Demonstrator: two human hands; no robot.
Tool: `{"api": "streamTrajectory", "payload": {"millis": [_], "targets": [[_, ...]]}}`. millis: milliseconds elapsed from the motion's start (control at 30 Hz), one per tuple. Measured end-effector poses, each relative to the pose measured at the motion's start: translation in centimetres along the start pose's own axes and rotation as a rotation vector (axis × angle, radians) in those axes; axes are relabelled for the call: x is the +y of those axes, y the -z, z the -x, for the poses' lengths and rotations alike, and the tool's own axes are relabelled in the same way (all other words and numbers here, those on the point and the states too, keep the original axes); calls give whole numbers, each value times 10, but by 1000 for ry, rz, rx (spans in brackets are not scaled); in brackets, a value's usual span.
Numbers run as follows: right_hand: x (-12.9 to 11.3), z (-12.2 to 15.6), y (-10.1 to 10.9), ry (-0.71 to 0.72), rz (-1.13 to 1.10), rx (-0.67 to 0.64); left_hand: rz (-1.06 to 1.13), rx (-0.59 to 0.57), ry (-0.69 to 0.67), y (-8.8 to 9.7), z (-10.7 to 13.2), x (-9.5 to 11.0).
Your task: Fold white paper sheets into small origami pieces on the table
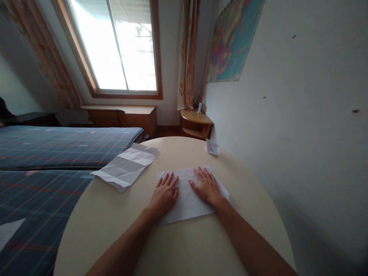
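A white sheet of paper [186, 201] with crease lines lies on the round cream table [178, 249]. My left hand [165, 194] rests on the sheet's left part, fingers stretched out and the thumb toward the middle. On its right part my right hand [207, 186] lies flat with fingers spread. Neither hand grips anything; both touch the paper from above. The sheet's right corner sticks out past my right wrist. Parts of the paper under the palms are hidden.
Several creased white sheets [129, 165] lie at the table's left edge, partly overhanging. A small folded paper piece [213, 147] stands at the far right. A bed with a plaid cover [57, 147] adjoins on the left; a white wall [301, 153] on the right.
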State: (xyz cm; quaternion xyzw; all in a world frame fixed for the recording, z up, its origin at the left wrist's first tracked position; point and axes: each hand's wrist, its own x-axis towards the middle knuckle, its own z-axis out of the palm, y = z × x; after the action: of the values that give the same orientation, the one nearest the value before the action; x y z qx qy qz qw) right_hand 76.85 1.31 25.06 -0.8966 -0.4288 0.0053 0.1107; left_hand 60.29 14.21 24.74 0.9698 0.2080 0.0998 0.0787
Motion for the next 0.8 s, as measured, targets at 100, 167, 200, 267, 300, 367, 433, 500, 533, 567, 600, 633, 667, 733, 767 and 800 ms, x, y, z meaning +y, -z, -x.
{"api": "streamTrajectory", "payload": {"millis": [100,167,200,267,300,367,433,500,533,567,600,633,667,733,767,800], "targets": [[19,-10,7,-120,27,45,-15,-1,12,1,1,1],[22,-9,11,-175,45,113,-21,3,19,2,1,2],[19,-6,13,-163,45,155,-24,6,24,2,1,3],[5,5,14,-35,19,232,-29,15,34,2,1,4],[-5,12,13,45,-17,245,-35,22,40,2,1,5],[-26,26,8,184,-99,183,-60,39,65,2,1,5],[-41,37,2,302,-140,52,-99,55,106,2,1,4],[-46,40,-3,319,-118,-32,-131,63,145,2,0,2],[-43,39,-4,306,-100,-56,-140,63,156,2,0,0],[-37,36,-3,279,-79,-66,-145,63,162,1,0,-1],[-30,33,-3,237,-57,-69,-148,61,167,1,0,-3],[-20,28,-1,182,-34,-65,-150,59,172,0,0,-4],[-10,24,0,134,-15,-63,-153,57,176,0,-1,-6],[10,16,2,19,19,-47,-161,55,187,-2,-1,-7],[19,13,3,-21,35,-36,-165,56,191,-2,-1,-8],[26,10,4,-46,48,-26,-170,58,194,-3,-1,-8]]}}
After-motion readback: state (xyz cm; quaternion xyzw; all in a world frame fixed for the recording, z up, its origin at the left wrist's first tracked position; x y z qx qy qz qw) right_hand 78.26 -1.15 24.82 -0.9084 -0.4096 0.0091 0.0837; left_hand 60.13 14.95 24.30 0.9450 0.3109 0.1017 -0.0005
